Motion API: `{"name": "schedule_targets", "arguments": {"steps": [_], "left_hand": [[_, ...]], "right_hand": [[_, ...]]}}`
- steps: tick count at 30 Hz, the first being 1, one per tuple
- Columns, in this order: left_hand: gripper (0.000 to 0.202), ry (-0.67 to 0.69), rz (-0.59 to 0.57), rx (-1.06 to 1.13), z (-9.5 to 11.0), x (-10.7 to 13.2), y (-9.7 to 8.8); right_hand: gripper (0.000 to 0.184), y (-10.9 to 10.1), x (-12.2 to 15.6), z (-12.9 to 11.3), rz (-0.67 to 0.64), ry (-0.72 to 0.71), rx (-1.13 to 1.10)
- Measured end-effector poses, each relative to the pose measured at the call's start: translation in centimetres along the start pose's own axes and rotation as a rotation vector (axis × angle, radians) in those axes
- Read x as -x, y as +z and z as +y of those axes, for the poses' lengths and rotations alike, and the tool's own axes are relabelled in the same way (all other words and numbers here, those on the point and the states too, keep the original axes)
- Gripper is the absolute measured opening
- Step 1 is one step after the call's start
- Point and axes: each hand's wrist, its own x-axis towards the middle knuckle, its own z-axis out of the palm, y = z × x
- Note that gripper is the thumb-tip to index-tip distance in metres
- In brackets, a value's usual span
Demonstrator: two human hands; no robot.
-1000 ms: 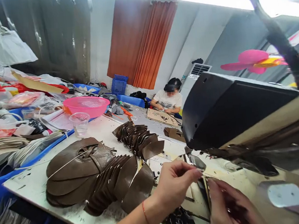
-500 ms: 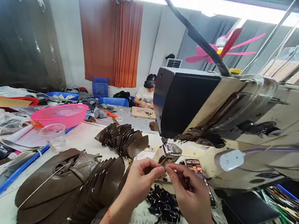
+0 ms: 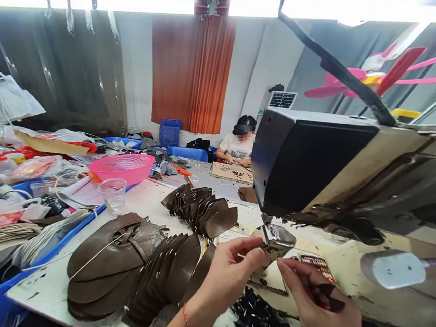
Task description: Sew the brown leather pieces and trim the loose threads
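Observation:
My left hand point(image 3: 232, 270) is pinched at the metal presser foot point(image 3: 275, 240) under the head of a sewing machine point(image 3: 317, 162); what its fingertips hold is too small to make out. My right hand point(image 3: 317, 302) is just right of it, its fingers curled round a small dark strip piece point(image 3: 329, 301). A pile of small black pieces point(image 3: 260, 318) lies on the table below both hands. Fanned stacks of brown leather cut pieces point(image 3: 162, 275) lie left of my left hand.
More brown leather pieces point(image 3: 203, 210) lie farther back. A clear plastic cup point(image 3: 113, 194) and a pink basket point(image 3: 122, 167) stand at the left among cluttered blue trays. Another person point(image 3: 239, 144) sits at the far end of the table. A pink fan point(image 3: 370, 76) is behind the machine.
The view swung about. My hands, which were pinched together over the black pieces, have parted: the left is up at the presser foot, the right lower with a dark piece.

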Motion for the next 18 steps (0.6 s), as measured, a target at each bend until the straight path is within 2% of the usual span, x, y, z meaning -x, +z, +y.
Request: {"name": "schedule_targets", "arguments": {"steps": [3,5,8,11,15,16,17,18], "left_hand": [[0.038,-0.018,-0.008,0.041,-0.1,0.0,0.4],[0.025,0.029,0.052,-0.018,0.0,0.0,0.6],[0.019,0.104,0.101,-0.091,0.1,0.0,0.8],[0.021,0.091,0.067,-0.046,0.0,0.1,0.9],[0.034,-0.046,-0.005,0.118,0.0,0.1,1.2],[0.036,-0.076,-0.017,0.151,0.0,0.1,1.3],[0.038,-0.101,-0.025,0.179,0.1,0.0,1.4],[0.04,-0.119,-0.024,0.202,0.2,-0.3,1.6]], "right_hand": [[0.025,-0.1,0.0,0.1,0.008,-0.024,0.023],[0.024,-0.3,-0.1,0.3,-0.052,-0.098,0.027],[0.021,-0.4,-0.4,0.3,-0.128,-0.195,0.038],[0.023,-0.5,-0.9,0.2,-0.109,-0.298,0.082],[0.014,-0.9,-1.5,-0.4,-0.305,-0.445,0.0],[0.013,-1.0,-1.5,-0.7,-0.311,-0.489,0.002],[0.012,-1.0,-1.4,-1.1,-0.263,-0.529,0.031],[0.01,-1.0,-1.2,-1.5,-0.15,-0.558,0.08]]}}
